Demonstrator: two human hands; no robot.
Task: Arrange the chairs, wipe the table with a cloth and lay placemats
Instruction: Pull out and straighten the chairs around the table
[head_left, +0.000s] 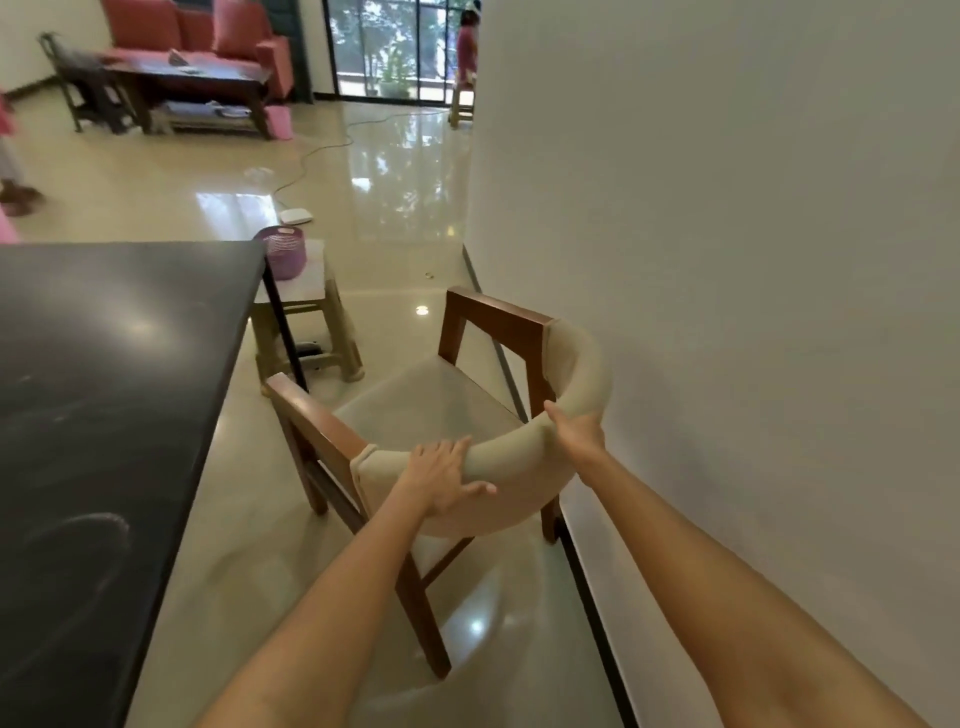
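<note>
Upper left of the frame, a red sofa (197, 31) sits behind a dark coffee table (192, 78). Just left of centre, a purple basket (284, 252) rests on a small stool (306, 317). A white cable (311, 150) snakes over the glossy floor (395, 197), and a plain wall (727, 208) fills the right side.

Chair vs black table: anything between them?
Head view: only bare glossy floor between the chair and the black table. The stool with the purple basket stands farther off.

Table (104, 389) cut off at left.
</note>
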